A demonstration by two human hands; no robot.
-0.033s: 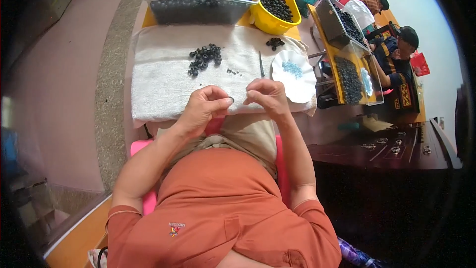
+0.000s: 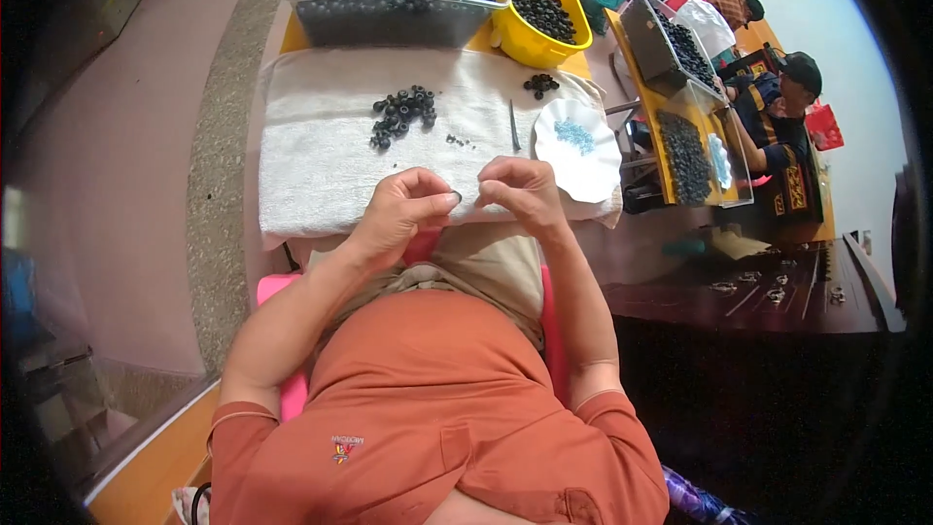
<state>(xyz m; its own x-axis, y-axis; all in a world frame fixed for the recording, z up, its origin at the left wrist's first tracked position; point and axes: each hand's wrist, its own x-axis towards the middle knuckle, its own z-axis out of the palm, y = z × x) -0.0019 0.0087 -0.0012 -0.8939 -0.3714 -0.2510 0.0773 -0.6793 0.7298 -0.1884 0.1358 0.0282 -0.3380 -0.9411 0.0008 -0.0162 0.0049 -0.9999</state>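
Observation:
My left hand [image 2: 410,208] pinches a small dark ring-like piece [image 2: 456,196] between thumb and forefinger, over the near edge of the white towel [image 2: 321,180]. Close by on its right, my right hand [image 2: 522,192] has its fingers curled and pinched together; whatever they hold is too small or hidden. Beyond the hands lies a loose pile of black round pieces [image 2: 402,117] with holes. Several tiny dark bits [image 2: 460,141] are scattered on the towel, and a pair of slim dark tweezers [image 2: 514,126] rests beside a white fluted plate [image 2: 595,180] of small pale-blue pieces [image 2: 574,136].
At the back stand a clear bin [image 2: 398,19] full of black pieces and a yellow tub [image 2: 525,47] of the same. A smaller dark cluster [image 2: 540,87] lies before the tub. On the right, a person [image 2: 768,97] sits at another table with a grey bin [image 2: 653,34].
My right hand has shifted very slightly left, toward the small piece in my left hand. Nothing else visibly differs.

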